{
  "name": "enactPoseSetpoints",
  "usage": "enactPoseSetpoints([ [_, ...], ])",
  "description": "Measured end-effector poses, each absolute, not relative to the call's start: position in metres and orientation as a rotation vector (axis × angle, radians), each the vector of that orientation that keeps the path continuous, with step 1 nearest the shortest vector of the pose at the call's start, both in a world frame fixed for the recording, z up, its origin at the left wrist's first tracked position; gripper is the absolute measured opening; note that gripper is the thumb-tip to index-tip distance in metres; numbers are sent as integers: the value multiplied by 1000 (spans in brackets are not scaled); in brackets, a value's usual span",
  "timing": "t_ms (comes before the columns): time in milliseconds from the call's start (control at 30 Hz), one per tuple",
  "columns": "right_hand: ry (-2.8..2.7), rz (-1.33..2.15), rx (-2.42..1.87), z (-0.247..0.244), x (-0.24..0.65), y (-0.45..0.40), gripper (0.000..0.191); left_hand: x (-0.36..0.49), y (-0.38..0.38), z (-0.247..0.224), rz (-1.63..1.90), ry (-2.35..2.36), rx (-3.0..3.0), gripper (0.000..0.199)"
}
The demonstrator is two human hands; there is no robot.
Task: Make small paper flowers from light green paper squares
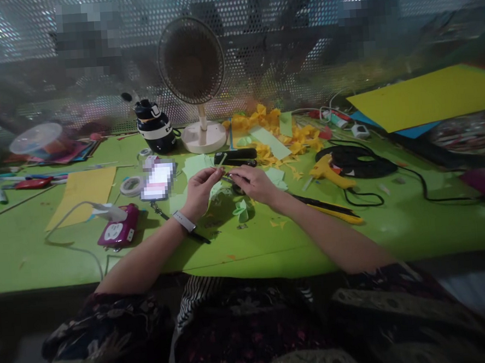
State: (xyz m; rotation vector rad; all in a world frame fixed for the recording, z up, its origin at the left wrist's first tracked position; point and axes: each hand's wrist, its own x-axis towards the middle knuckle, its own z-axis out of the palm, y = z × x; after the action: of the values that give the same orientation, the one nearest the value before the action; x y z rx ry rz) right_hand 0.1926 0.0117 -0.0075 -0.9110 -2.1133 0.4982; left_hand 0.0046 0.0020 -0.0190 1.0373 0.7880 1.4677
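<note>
My left hand [202, 190] and my right hand [254, 184] meet over the middle of the green table [247, 258], fingertips nearly touching. A thin light green paper strip [223, 160] rises from the pinched fingers of my left hand. The fingers of my right hand are closed around something small and dark that I cannot make out. Just below the hands lies a folded light green paper piece [241, 210]. Pale green paper sheets [196, 164] lie behind my left hand, and a black stapler [235, 158] is right behind both hands.
At the left are a phone [158, 180], a tape roll [131, 186] and a magenta power block [119, 227]. A bottle [156, 126] and fan [202, 134] stand behind. To the right are orange paper pieces [263, 120], a yellow glue gun [331, 171] and a cutter [334, 211].
</note>
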Motion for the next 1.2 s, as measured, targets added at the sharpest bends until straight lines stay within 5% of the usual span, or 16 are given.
enactPoseSetpoints([
  [400, -2116, 406, -958, -9, 190, 7, 20, 6, 1, -18, 1528, 841, 1030, 26],
  [1200, -2101, 455, -913, -13, 191, 14, 30, 6, -1, -16, 1543, 869, 1133, 24],
])
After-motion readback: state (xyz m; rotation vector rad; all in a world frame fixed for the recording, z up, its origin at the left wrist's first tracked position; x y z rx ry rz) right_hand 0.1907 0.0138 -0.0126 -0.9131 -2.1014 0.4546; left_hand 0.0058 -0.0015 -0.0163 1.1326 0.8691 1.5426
